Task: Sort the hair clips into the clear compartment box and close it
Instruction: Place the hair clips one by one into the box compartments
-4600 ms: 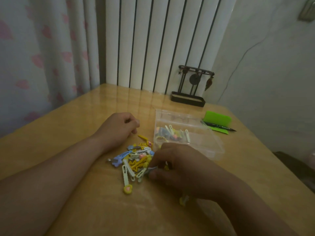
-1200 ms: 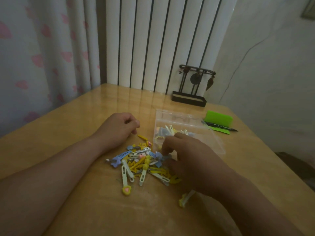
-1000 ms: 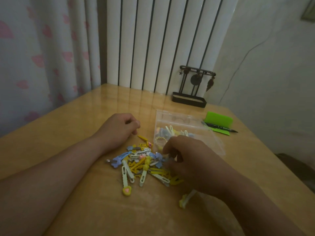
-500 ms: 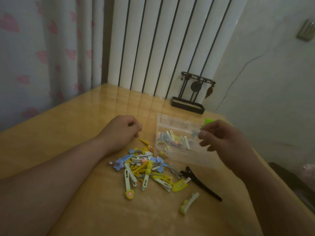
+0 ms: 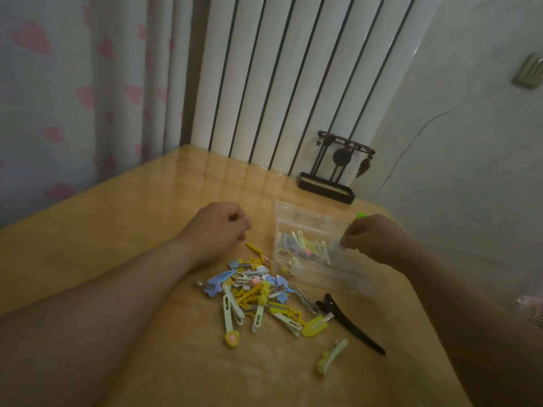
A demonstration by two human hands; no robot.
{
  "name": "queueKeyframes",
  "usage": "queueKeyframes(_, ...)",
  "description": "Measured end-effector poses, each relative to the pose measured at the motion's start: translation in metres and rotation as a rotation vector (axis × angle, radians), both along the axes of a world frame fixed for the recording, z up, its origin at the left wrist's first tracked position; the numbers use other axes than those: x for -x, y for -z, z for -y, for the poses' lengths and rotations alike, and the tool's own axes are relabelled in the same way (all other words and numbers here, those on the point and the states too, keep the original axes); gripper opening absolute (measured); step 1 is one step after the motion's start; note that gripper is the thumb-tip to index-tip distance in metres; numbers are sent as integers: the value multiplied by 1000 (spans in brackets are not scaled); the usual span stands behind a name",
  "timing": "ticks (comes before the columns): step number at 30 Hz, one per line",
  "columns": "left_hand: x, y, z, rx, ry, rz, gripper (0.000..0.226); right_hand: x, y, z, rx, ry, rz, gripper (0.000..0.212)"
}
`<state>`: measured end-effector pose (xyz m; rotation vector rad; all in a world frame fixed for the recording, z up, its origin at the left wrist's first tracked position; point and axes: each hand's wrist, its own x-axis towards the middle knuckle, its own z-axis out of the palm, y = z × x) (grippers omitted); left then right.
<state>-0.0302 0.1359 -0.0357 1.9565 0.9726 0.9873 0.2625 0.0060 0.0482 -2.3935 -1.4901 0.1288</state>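
as right hand (image 5: 374, 239) pinches blue clip (image 5: 335, 245), black clip (image 5: 351, 326) points near-right.

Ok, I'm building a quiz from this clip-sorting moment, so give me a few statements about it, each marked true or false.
1. The right hand pinches a small bluish clip over the clear box. True.
2. The clear box holds no clips. False: several lie in it.
3. The black clip lies in the box. False: it lies on the table, right of the pile.
4. The left hand rests curled on the table, left of the box. True.
5. The dark stand stands between the hands. False: it stands at the table's far edge, behind the box.
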Motion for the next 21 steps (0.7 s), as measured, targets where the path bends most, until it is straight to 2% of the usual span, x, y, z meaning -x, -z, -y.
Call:
queueKeyframes(8,0,1,-2,1,5,0,23,6,-3,-6,131,5,-52,13)
queueKeyframes(13,0,-1,0,-2,6,1,22,9,-4,-4,135,17,-58,19)
queueKeyframes(16,1,-1,1,-5,7,2,23,9,-2,0,58,15,-11,23)
queueKeyframes(19,2,-1,1,-6,3,-1,23,18,-1,15,-153,12,47,23)
queueKeyframes(21,3,-1,1,-5,0,-8,24,31,-2,30,-303,-13,-13,20)
